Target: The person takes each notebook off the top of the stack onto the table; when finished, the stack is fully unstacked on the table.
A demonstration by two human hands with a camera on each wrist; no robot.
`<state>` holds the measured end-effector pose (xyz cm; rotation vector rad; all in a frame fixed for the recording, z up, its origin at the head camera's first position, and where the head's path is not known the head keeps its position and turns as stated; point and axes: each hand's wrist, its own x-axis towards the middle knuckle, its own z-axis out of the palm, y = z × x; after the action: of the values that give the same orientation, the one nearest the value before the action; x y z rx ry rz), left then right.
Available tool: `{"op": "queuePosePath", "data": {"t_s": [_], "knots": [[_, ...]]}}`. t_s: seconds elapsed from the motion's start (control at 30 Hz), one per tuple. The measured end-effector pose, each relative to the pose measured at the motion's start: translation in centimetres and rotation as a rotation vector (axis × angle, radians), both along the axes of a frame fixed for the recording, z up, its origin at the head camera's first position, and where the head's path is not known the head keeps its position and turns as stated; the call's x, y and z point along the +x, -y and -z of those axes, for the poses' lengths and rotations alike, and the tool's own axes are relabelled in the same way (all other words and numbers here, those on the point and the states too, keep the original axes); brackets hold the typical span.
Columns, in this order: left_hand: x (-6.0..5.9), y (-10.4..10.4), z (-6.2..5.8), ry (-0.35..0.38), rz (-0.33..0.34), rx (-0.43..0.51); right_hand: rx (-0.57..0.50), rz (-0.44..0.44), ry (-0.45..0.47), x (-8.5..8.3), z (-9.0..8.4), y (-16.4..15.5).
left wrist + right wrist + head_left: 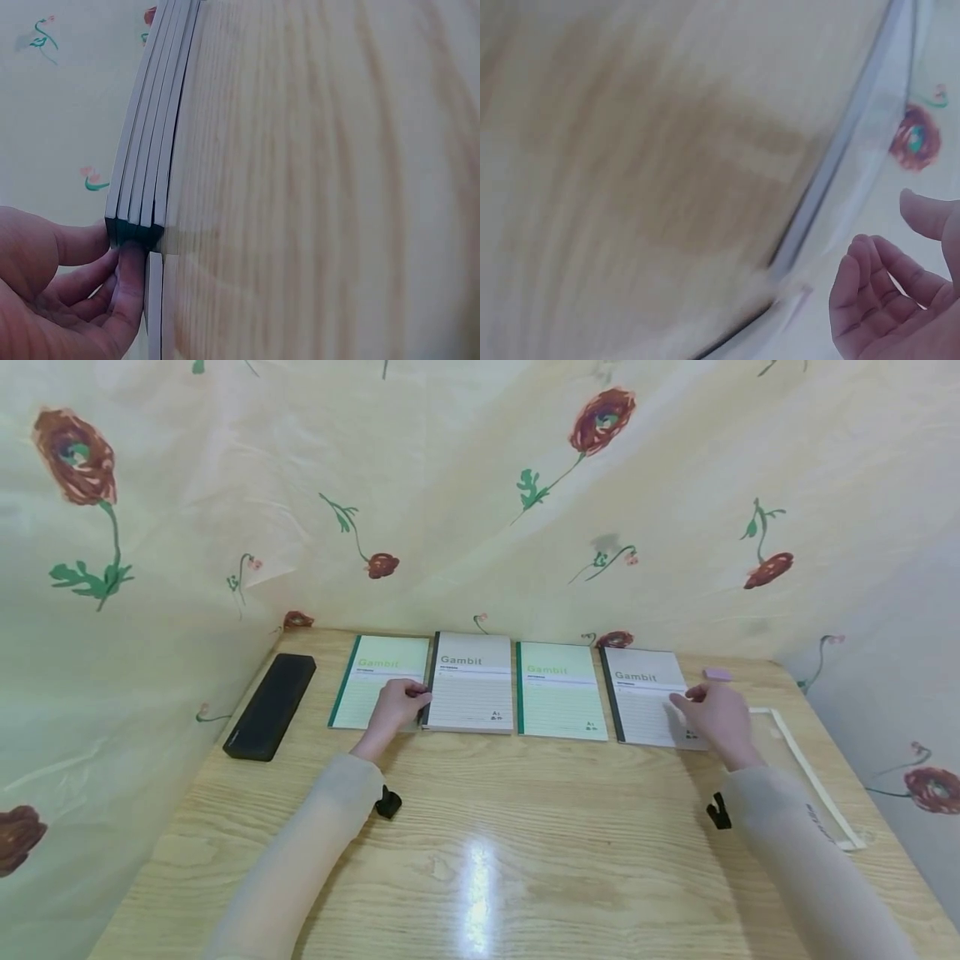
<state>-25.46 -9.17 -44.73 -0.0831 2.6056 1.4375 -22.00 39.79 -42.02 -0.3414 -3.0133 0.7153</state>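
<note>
Notebooks lie in a row of four near the back of the wooden table (pixel 480 827). Left of them is a black pencil case (pixel 271 705). Next comes a green Gambit notebook (pixel 381 681), where the left hand (pixel 395 707) has fingers curled against the dark spine of the grey Gambit notebook (pixel 474 692) beside it. A second green notebook (pixel 559 690) follows, then a second grey notebook (pixel 647 703), over whose right edge the right hand (pixel 716 714) hovers, fingers loosely spread. Beyond are a pink eraser (pixel 717 674) and a clear pouch (pixel 802 760).
</note>
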Motion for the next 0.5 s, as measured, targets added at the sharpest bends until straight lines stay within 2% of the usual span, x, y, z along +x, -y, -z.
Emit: {"op": "queuePosePath", "data": {"t_s": [0.17, 0.33, 0.5], "knots": [[0.0, -0.1, 0.0, 0.002, -0.005, 0.005, -0.122, -0.040, -0.031, -0.8, -0.5, 2.6], [0.0, -0.1, 0.1, -0.007, -0.002, -0.002, -0.199, -0.073, -0.078, -1.8, -0.1, 6.5], [0.0, -0.2, 0.2, -0.023, -0.003, -0.015, -0.365, -0.103, 0.000, -2.5, 0.4, 11.1]]}}
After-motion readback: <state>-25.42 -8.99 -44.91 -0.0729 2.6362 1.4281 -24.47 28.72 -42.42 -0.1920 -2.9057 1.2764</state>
